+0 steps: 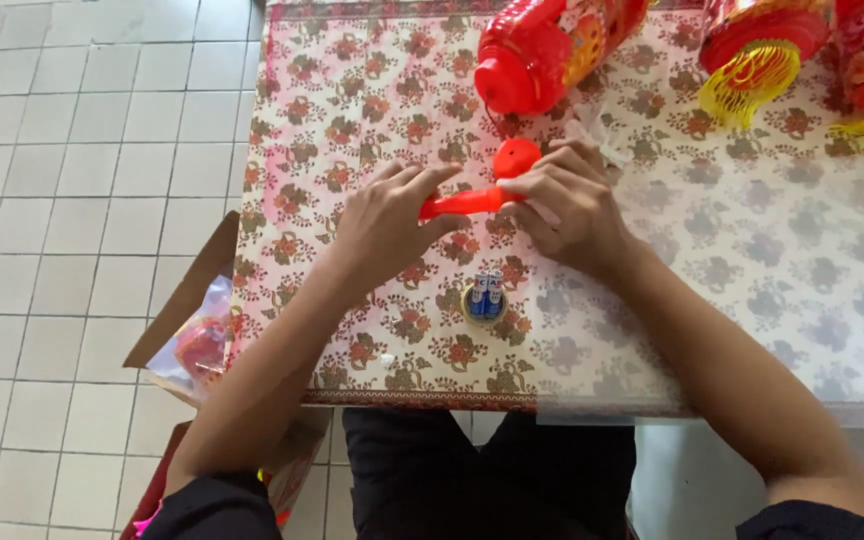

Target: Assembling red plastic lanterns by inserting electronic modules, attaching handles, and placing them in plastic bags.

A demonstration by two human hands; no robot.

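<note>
Red plastic handle (467, 202), a slim stick with a rounded knob at its far end, is caught between both hands above the flowered tablecloth (752, 260). It looks light and stiff, a smooth moulded piece that could slip or snap if bent hard, so I judge the thin shaft the sensible place to pinch, close to where force is applied. The left hand (384, 225) has its fingers curled shut around the near end of the stick. The right hand (567, 200) is closed on the other end just below the knob, thumb and fingertips pressed onto it; a scrap of clear wrap peeks out beyond its knuckles. Between the two grips only a short stretch shows. Just nearer the body than the hands stand small blue batteries (485, 297) on a round holder. Beyond the knob lies a red lantern (542, 45).
</note>
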